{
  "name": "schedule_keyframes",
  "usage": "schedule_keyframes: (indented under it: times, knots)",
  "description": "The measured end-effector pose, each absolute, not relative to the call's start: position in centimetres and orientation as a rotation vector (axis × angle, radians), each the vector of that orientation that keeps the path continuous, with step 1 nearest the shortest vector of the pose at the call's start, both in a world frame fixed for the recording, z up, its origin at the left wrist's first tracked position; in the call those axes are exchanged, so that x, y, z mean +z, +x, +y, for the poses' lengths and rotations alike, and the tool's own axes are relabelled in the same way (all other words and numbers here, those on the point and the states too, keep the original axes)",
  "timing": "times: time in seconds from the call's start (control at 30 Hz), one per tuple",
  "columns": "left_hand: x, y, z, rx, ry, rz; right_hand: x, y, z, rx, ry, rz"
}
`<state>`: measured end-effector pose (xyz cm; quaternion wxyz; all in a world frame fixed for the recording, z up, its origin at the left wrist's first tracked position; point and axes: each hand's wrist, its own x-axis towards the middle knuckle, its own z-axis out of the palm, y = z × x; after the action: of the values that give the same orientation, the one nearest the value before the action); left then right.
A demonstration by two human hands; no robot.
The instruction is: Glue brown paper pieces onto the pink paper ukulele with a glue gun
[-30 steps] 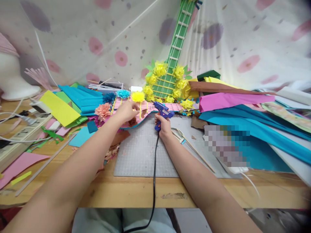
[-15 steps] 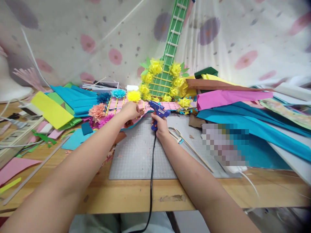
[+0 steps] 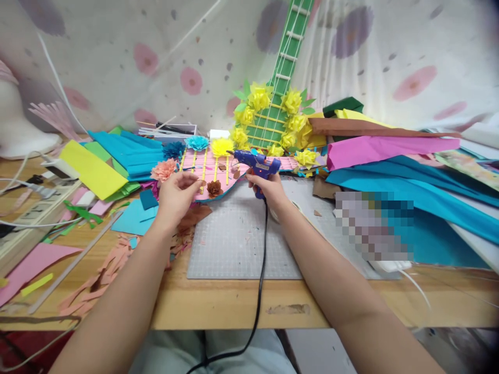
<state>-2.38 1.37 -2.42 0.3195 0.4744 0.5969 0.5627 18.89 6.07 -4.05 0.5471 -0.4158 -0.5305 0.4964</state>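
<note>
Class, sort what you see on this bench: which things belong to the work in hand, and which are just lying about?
In the work:
- glue gun, held in the right hand
- pink guitar, by the left hand
- brown flower, on the guitar

Apparently lying about:
- yellow sheet
- pink paper
- orange scraps

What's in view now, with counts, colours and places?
glue gun: one, blue with black cord, centre
pink guitar: one, pink, centre
green guitar: one, green, back
flowers: several, yellow, around green guitar
other flowers: several, mixed, along pink guitar
mat: one, grey, centre
paper sheets: many, mixed, both sides
paper scraps: many, mixed, left
power strip: one, cream, left
stand: one, white, far left
pixelated item: one, unclear, right
curtain: one, spotted white, back
table: one, brown, beneath
left hand: one, bare, by pink guitar
right hand: one, bare, around glue gun
</note>
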Motion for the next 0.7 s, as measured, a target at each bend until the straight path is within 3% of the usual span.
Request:
schedule_keyframes:
  times: [0.13, 0.33, 0.7]
  knots:
    - [-2.6, -1.4, 0.3, 1.409, 1.127, 1.562, -2.9, 20.0, 4.0, 1.152, -1.05, -1.514]
    - [-2.7, 0.1, -0.1, 1.323, 1.1, 1.557, -5.8, 20.3, 2.0, 1.191, -1.202, -1.515]
    - [-3.7, -0.7, 0.5, 1.349, 1.187, 1.612, -5.7, 20.0, 1.9, 1.128, -1.102, -1.727]
